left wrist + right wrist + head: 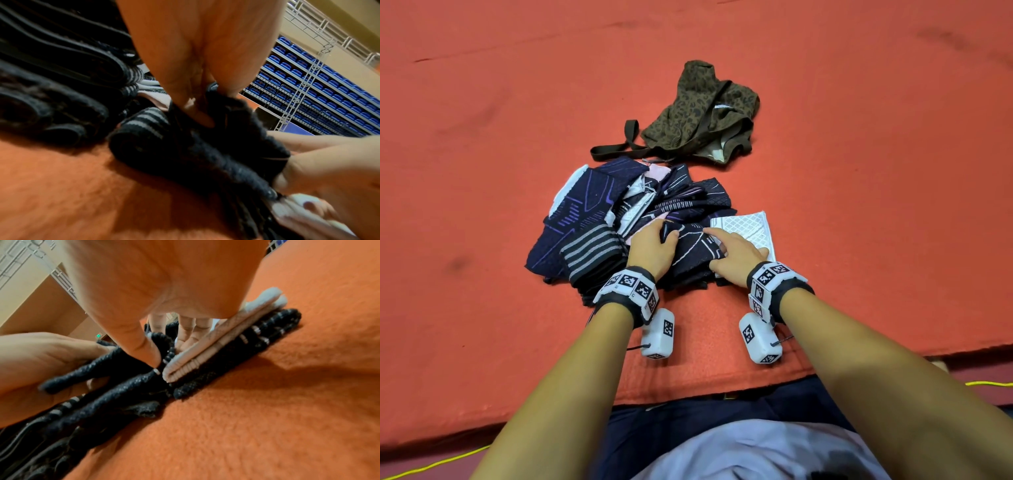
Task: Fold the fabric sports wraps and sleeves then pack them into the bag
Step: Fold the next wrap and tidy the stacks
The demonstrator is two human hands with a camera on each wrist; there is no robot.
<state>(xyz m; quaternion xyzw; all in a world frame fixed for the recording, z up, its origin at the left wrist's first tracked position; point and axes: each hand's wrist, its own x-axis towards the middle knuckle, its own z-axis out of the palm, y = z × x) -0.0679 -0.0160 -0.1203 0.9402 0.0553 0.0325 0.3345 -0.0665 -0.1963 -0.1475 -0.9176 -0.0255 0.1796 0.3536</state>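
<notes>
Hands are working a dark navy sleeve lying on top of a heap of fabric wraps near the middle of an orange mat, a little toward its near edge. The left hand is pinching a fold of the sleeve between thumb and curled fingers at the cloth's far left corner, a grip the left wrist view shows closed tight on the knit. The right hand is bearing down on the same sleeve's right side, index finger reaching along the fabric and thumb pressing into it; the right wrist view shows its fingers lying fairly straight rather than wrapped round anything. A folded white wrap with a diamond weave is sitting just under and to the right of that hand, touching the navy piece. Striped and purple-lined pieces are spreading leftward through the heap. A camouflage-print bag is slumping farther back on the mat, apart from the pile, with its dark strap trailing toward the heap. Marker-covered wrist bands are circling both forearms. Rows of blue seats are showing behind in the left wrist view.
</notes>
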